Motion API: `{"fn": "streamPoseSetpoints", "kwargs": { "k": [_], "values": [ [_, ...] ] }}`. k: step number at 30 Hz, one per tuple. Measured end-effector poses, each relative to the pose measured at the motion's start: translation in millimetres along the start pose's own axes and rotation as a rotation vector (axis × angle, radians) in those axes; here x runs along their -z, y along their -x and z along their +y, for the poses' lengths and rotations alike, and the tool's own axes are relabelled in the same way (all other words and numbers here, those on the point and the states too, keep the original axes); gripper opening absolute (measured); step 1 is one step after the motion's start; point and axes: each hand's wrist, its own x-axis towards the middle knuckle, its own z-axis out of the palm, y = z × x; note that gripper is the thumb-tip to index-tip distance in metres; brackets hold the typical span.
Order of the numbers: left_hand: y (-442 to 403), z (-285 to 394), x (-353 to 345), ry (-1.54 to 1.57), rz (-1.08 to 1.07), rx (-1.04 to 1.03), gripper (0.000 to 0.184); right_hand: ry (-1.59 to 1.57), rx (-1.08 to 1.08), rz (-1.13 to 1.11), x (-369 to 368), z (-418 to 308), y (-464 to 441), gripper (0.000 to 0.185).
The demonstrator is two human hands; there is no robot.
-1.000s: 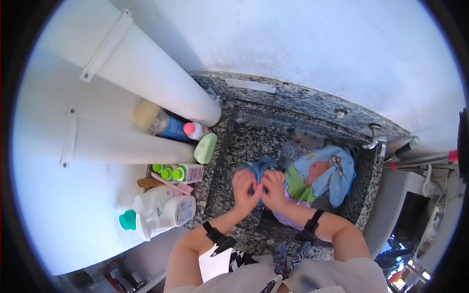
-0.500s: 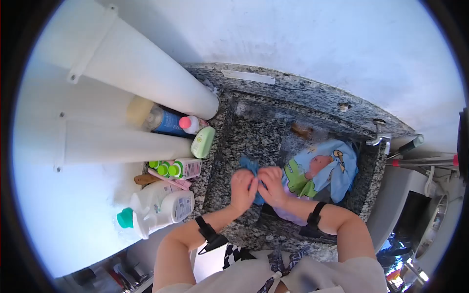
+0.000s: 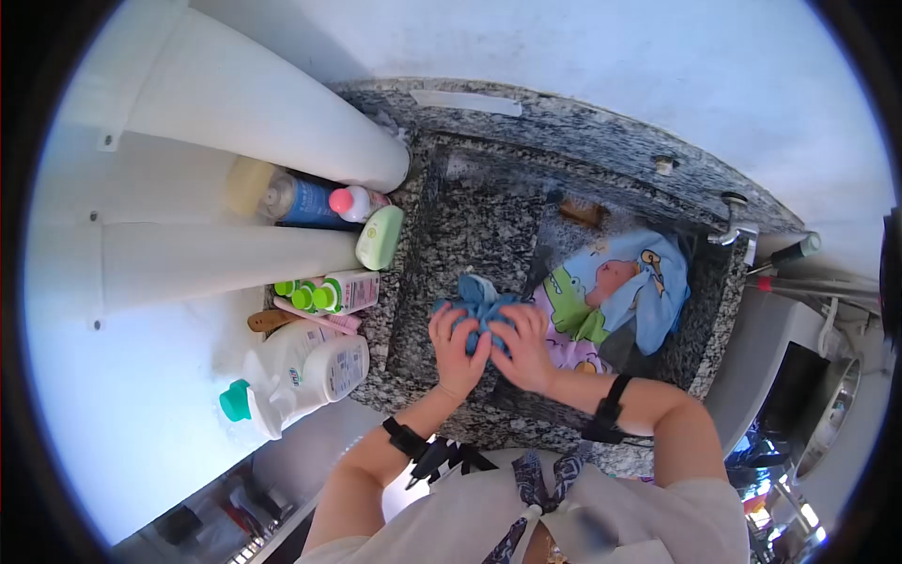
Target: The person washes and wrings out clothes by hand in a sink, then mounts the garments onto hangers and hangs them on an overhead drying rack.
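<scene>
A bunched blue cloth [image 3: 479, 305] lies against the sloped granite washboard side of the sink [image 3: 470, 221]. My left hand [image 3: 458, 355] grips its left side with curled fingers, and my right hand [image 3: 522, 350] holds the right side close by. Part of the cloth is hidden under my fingers. To the right of my right hand, a wet light-blue cloth [image 3: 615, 273] with cartoon animals spreads in the basin, its pink part near my right forearm. Behind that cloth, a brown object [image 3: 583, 211], perhaps a brush, sits among suds.
Along the left ledge stand a green soap-like container [image 3: 380, 238], green-capped bottles [image 3: 348, 293], a wooden-handled brush [image 3: 271, 321] and a white jug with a teal cap [image 3: 237, 401]. A metal tap [image 3: 738, 230] juts from the back right wall. A grey appliance [image 3: 766, 352] stands at right.
Both hands have moved from a close pinch to a wider grip over the blue cloth, which now bunches up in front of them. The view has shifted slightly.
</scene>
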Motion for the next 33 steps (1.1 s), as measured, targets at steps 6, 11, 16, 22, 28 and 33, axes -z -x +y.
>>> {"fn": "streamPoseSetpoints", "kwargs": {
  "k": [6,11,16,22,28,33],
  "values": [
    [-30,-50,-33,0.148,0.026,-0.067,0.014,-0.148,0.051,0.029,-45,43,-35,0.027],
    [-69,-70,-49,0.139,-0.155,0.018,0.015,-0.242,-0.034,-0.103,-51,68,-67,0.025],
    [-92,-78,-54,0.204,-0.402,0.173,0.023,-0.273,-0.224,-0.138,-58,77,-76,0.02],
    [-102,-72,-65,0.004,-0.334,0.455,0.039,-0.318,-0.322,0.17,-62,78,-73,0.025],
    [-127,-22,-32,0.951,0.232,0.845,0.044,0.483,-0.345,0.37,28,152,61,0.03],
    [-126,26,-8,1.05,0.324,0.729,0.046,-0.6,-1.174,0.821,183,131,169,0.029]
  ]
}}
